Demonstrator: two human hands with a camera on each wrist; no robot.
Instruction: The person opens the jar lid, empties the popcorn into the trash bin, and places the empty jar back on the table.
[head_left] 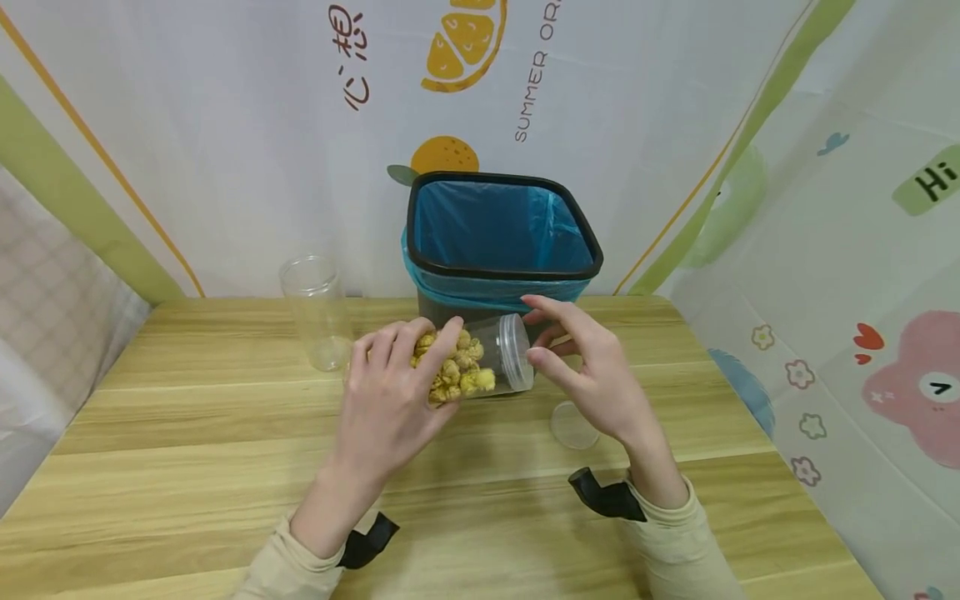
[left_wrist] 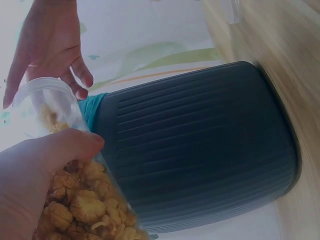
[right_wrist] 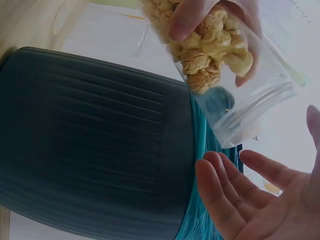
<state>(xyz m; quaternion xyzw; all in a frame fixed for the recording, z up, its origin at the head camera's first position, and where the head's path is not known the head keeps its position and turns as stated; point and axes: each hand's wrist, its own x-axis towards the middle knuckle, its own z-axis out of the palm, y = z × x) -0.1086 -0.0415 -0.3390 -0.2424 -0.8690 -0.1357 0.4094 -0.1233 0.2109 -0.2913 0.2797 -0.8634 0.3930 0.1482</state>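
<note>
Gripping popcorn jar (head_left: 487,354) on its side in left hand (head_left: 386,387), in front of bin (left_wrist: 200,150) | Holding right hand (head_left: 588,367) loosely spread just beside the uncapped mouth | Apparently at the emptying step | Next, likely calling for steady tilt and a cupped right hand

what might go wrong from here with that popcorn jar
Popcorn might spill: the jar is tipped well over and its mouth looks uncovered. The jar could slip, since only the left hand grips it. That hand could also bump the clear container standing nearby on the table.
</note>
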